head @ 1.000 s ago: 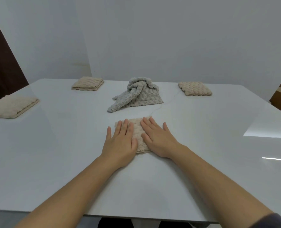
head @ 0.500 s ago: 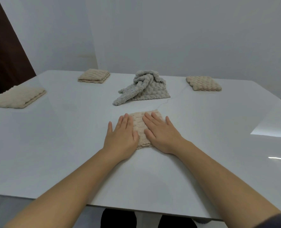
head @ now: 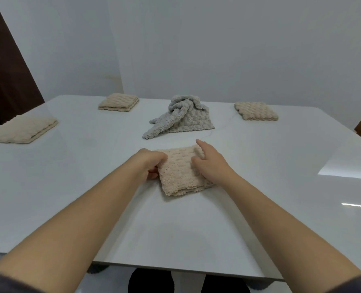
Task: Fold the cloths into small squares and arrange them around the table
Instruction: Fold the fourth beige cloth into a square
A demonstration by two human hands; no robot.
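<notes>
Beige waffle-textured folded cloth [head: 181, 170], lying near the middle of the white glossy table [head: 281, 187] toward its near edge, is no longer being pressed flat: half a second ago both palms lay spread on top of it, and now the hands have moved to its sides. The left hand [head: 150, 163] has curled shut around the cloth's left edge, thumb tucked beneath. The right hand [head: 209, 163] pinches the right side, index finger stretched past the far corner. That shift suggests smoothing is finished and the square is about to be lifted to its place.

Three other beige folded squares already sit along the edges: left edge [head: 21, 131], far-left corner [head: 118, 102], far-right corner [head: 256, 111]. A grey crumpled cloth [head: 180, 118] waits unfolded at the centre, probably next.
</notes>
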